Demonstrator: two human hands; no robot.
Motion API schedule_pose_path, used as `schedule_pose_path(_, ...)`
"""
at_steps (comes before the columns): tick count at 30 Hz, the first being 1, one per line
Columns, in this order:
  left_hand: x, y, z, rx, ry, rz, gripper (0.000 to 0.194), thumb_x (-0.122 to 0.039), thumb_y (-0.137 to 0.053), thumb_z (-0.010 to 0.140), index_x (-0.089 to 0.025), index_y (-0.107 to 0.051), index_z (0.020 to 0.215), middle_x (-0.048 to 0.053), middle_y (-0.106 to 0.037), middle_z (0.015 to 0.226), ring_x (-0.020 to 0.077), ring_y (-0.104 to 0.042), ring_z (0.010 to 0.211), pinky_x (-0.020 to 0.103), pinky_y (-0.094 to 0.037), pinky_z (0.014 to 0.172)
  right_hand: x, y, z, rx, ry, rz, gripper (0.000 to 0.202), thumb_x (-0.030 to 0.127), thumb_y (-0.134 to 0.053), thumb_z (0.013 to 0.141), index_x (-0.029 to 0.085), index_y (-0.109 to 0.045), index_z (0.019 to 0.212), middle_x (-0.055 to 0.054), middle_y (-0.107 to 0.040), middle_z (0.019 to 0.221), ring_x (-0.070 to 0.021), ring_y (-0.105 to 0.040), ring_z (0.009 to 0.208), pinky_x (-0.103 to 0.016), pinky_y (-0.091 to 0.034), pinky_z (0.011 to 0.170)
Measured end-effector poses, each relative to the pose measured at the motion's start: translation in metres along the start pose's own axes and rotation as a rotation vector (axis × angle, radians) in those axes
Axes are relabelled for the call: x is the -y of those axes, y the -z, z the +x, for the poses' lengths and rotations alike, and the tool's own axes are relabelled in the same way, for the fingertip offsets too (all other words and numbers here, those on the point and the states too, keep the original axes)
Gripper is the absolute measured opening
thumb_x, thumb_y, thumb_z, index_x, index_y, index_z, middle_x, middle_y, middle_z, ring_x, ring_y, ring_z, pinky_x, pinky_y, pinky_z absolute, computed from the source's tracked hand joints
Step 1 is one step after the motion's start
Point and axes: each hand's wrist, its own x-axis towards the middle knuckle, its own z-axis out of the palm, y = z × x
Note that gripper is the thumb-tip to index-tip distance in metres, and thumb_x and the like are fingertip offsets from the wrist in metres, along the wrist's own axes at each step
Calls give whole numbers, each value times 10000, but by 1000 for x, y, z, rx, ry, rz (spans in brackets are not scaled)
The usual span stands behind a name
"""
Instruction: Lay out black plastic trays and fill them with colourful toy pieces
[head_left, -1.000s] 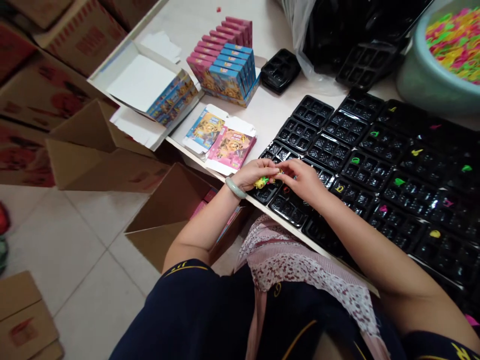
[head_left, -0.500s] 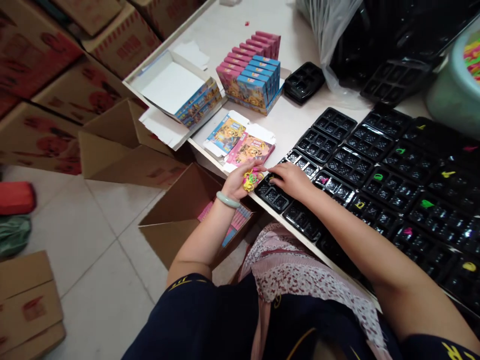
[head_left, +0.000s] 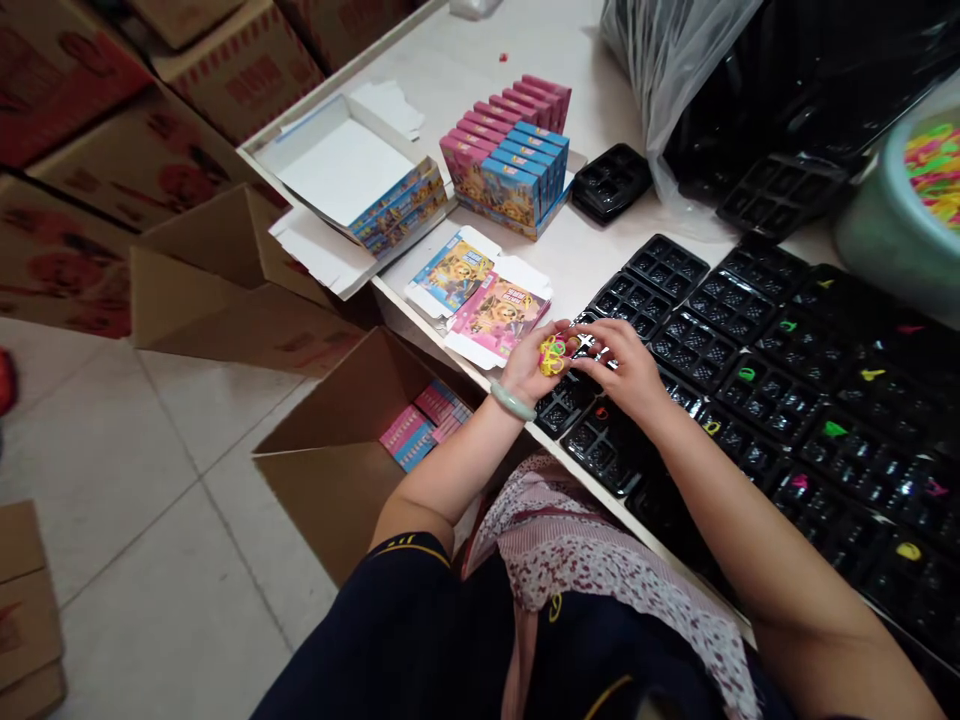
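Note:
My left hand (head_left: 531,365), palm up with a pale green bangle on the wrist, cups a small heap of yellow, green and pink plastic rings (head_left: 553,355). Beside it, my right hand (head_left: 626,372) reaches to the edge of the heap. Its thumb and fingertips are apart around that edge, and no piece is clearly pinched between them. Below and beyond both hands lie rows of black plastic trays (head_left: 679,345) with small compartments. Some trays hold one small coloured piece, such as a green one (head_left: 746,374) and a yellow one (head_left: 711,427).
Flattened blue (head_left: 454,272) and pink (head_left: 501,312) cartons lie left of the trays. Behind them stand upright small boxes (head_left: 510,165) and stacked display boxes (head_left: 397,210). A tub of coloured pieces (head_left: 874,215) is at right. An open carton (head_left: 322,440) sits below the table edge.
My right hand has lifted from a tray near the table edge and come to the rings in my left palm. My left hand has shifted right, over the trays' edge.

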Motion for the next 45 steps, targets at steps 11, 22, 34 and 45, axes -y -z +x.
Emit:
schedule_pose_path(11,-6,1,7,-10,64,89,242,-133,-390,945,-93,-583,804,37,-585,619,78,-559,468,136,-351,346,-16,6,14,6,-61,180,177,365,-617,854,227,-667,953,-47,-632,942,-177,-603,871,-347,-525,770)
schedule_pose_path(22,-21,5,15,-86,-43,62,178,-164,-459,927,-113,-569,796,36,-603,706,63,-563,541,120,-330,364,-52,4,41,6,-126,-367,183,278,-647,812,234,-705,980,-99,-618,998,-294,-559,991,-531,-442,900)
schedule_pose_path(34,-1,-19,28,-17,-32,-20,251,-138,-417,934,-108,-585,751,47,-613,715,80,-587,590,165,-444,498,-4,1,15,-10,62,-37,191,265,-578,882,256,-662,1053,-67,-612,1065,-207,-611,981,-378,-536,835)
schedule_pose_path(45,12,-17,38,70,-53,261,191,-248,-739,778,-98,-625,809,-5,-562,677,29,-479,524,128,-268,402,-25,14,21,-196,-245,119,211,379,-651,803,211,-681,927,-38,-624,888,-153,-586,725,-325,-525,687)
